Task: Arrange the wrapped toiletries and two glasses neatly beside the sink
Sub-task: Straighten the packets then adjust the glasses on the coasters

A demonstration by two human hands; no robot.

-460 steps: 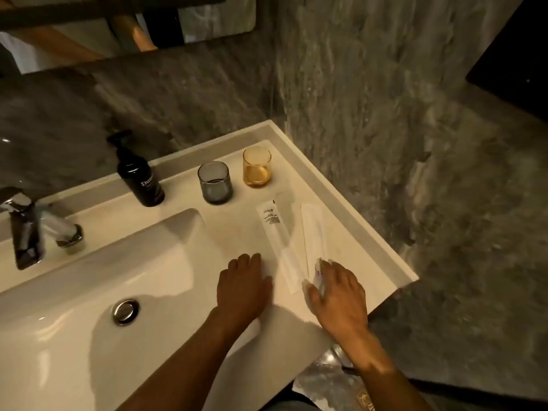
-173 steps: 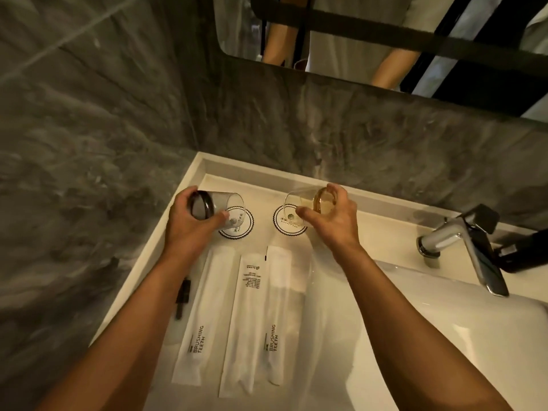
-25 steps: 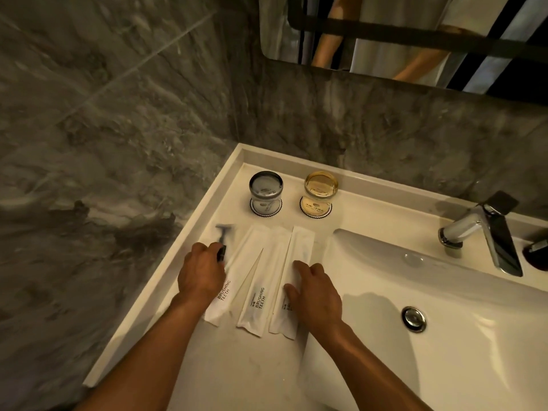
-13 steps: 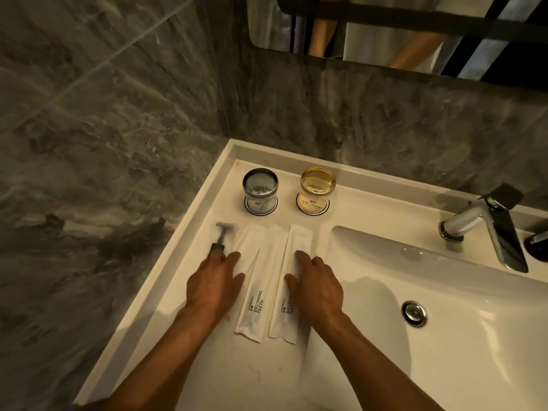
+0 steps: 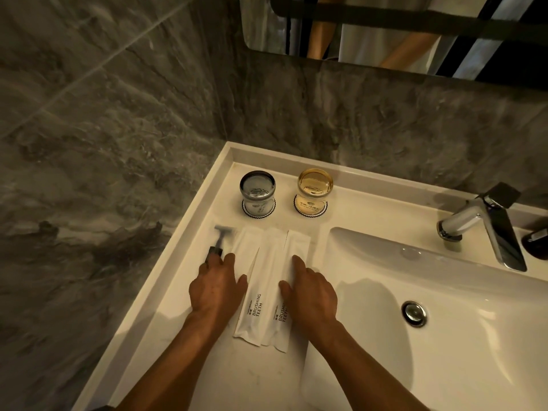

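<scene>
Far left: grey marble wall [image 5: 98, 149] filling the upper left of the frame, meeting a white worktop [image 5: 178, 315] that runs diagonally toward the lower centre.

Left of centre: dark razor [image 5: 218, 241], blurred, lying on the worktop beside the raised edge, handle end under the fingertips of the left hand [image 5: 216, 287]. Left hand flat, palm down, fingers extended, pressing rather than gripping, over the near part of the leftmost white wrapped packet [image 5: 244, 244].

Above, toward the back edge: grey glass [image 5: 257, 193] upside down on a round coaster [image 5: 247, 213]; just right of it, amber glass [image 5: 315, 189] upside down on a second coaster [image 5: 321, 209].

Centre: middle packet [image 5: 256, 304] printed "BRUSHING TEETH", touching its neighbours, lying lengthwise from the glasses toward the viewer. Right packet [image 5: 296, 243] partly under the right hand [image 5: 311, 295], flat and open, fingers spread on the wrapper.

Right of centre: white sink basin [image 5: 474, 336] with chrome drain [image 5: 414, 313]. Far right: chrome faucet [image 5: 486, 226]; dark bottle [image 5: 536, 243] cut off by the frame edge. Upper right: mirror [image 5: 385, 31] reflecting arms and a pale shirt.
</scene>
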